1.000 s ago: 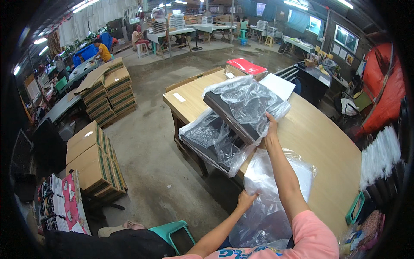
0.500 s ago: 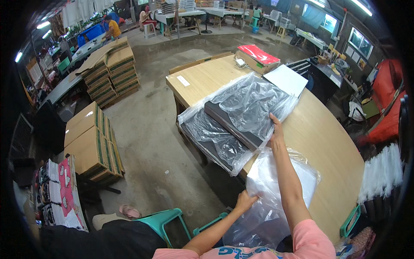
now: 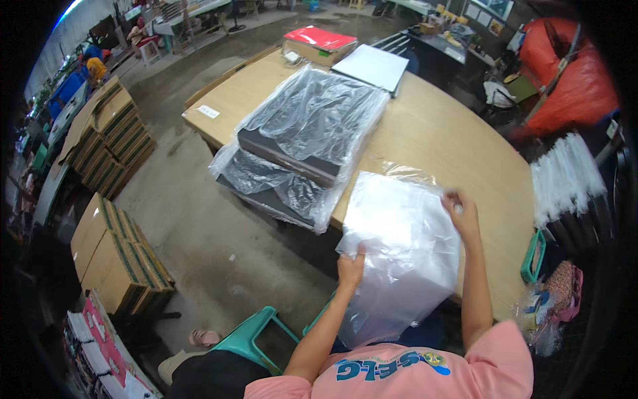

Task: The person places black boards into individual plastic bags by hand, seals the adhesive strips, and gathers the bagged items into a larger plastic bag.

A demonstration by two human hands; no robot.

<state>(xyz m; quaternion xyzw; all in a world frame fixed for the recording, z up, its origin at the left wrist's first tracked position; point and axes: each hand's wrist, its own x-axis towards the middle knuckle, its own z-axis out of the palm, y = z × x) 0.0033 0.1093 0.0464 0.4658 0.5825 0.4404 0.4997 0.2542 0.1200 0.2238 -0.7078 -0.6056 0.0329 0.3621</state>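
Observation:
A clear plastic bag (image 3: 402,233), or a stack of such bags, hangs over the near table edge and reaches down toward my lap. My left hand (image 3: 351,269) is closed on its left edge, thumb on top. At its upper right corner my right hand (image 3: 463,214) has its fingers curled in a pinch at the plastic; the fingertips are slightly blurred. Beyond my left hand lie two dark, flat, box-like pieces, the upper piece (image 3: 312,120) overlapping the lower piece (image 3: 266,179), both in loose clear plastic. Neither hand touches them.
On the wooden table (image 3: 465,153) are a white board (image 3: 372,65) and a carton with red sheets (image 3: 319,38). Cardboard boxes (image 3: 116,256) stand on the floor at left, near a green stool (image 3: 256,336). White plastic-wrapped bundles (image 3: 568,176) and a green basket (image 3: 533,256) are at right.
My right hand has left the wrapped dark pieces and moved to the plastic bag's upper right corner. The bag has been raised and spread flatter. The view has turned rightward.

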